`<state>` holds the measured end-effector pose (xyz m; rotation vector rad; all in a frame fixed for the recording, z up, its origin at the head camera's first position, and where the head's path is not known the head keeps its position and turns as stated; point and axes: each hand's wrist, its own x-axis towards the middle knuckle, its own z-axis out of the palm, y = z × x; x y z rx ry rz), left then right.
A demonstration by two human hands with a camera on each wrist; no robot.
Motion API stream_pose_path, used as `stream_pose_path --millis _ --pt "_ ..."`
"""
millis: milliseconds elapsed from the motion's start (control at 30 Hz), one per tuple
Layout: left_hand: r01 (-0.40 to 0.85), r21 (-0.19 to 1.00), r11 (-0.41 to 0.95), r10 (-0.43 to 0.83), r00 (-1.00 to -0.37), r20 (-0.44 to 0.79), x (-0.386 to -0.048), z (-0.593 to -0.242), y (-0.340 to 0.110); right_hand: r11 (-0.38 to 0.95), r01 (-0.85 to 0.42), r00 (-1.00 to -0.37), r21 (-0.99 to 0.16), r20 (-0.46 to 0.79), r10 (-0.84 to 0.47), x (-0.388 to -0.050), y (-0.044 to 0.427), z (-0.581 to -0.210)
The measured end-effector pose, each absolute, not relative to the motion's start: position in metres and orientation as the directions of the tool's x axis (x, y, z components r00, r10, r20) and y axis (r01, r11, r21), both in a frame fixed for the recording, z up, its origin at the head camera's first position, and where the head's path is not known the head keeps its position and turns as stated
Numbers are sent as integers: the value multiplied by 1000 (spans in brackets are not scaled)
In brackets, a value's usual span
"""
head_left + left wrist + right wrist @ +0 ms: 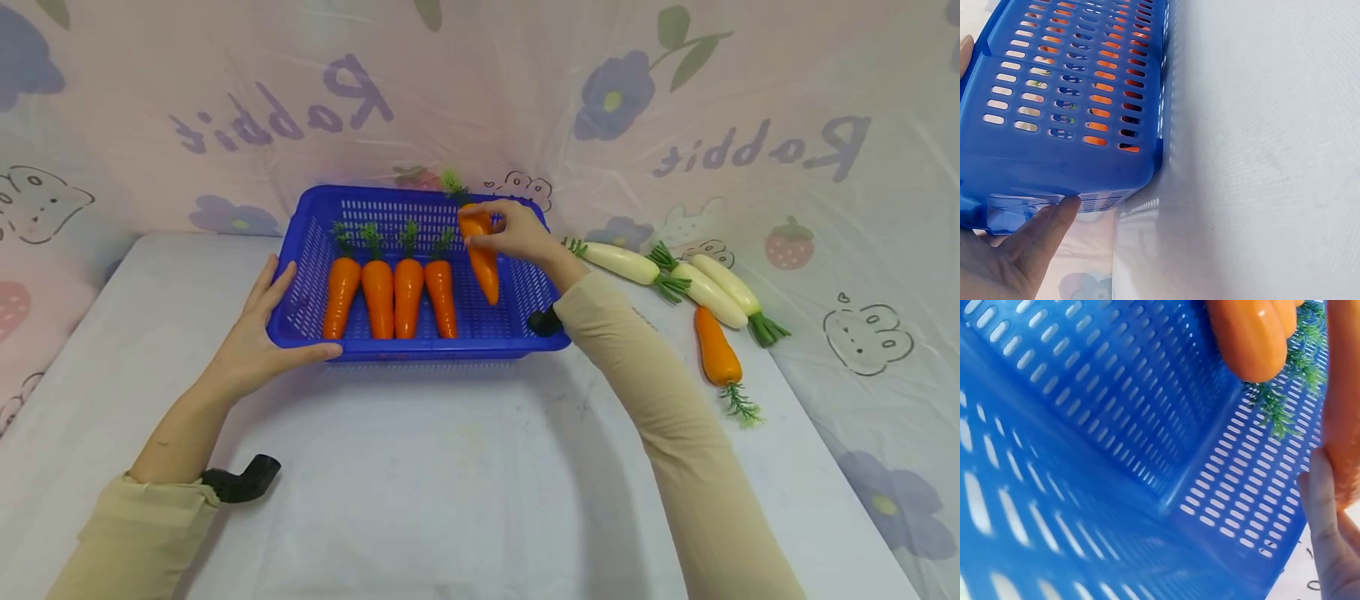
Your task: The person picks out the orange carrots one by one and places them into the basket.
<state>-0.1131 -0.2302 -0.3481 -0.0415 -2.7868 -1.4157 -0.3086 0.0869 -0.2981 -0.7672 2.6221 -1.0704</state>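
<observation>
A blue plastic basket (427, 346) stands on the white table. Several orange toy carrots (378, 296) lie side by side in its left part, green tops toward the back wall. My right hand (517, 233) pinches another carrot (483, 262) near its leafy end, above the basket's right part, with the tip hanging down. In the right wrist view, fingers (1325, 519) press on that carrot. My left hand (258, 337) rests against the basket's left end, fingers extended along the side and thumb along the front rim. Fingertips (1069, 206) touch the end wall in the left wrist view.
Right of the basket lie a few white radishes (622, 262) with green stems. A single carrot (717, 350) lies in front of them, leaves toward the front. A rabbit-print curtain (480, 100) stands behind the table.
</observation>
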Motion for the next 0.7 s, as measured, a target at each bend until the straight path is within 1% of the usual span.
stream_pose_path --millis 367,600,700 --pt "27 808 588 15 -1000 23 -113 -348 -230 651 -349 -835 -674 -92 -543 -311 85 -311" --pt "25 809 587 13 -1000 22 -114 -348 -230 681 -371 -810 -632 -137 -570 -311 85 -312" --pt "25 812 583 12 -1000 23 -114 -349 -230 688 -351 -805 -635 -172 -568 -310 85 -313"
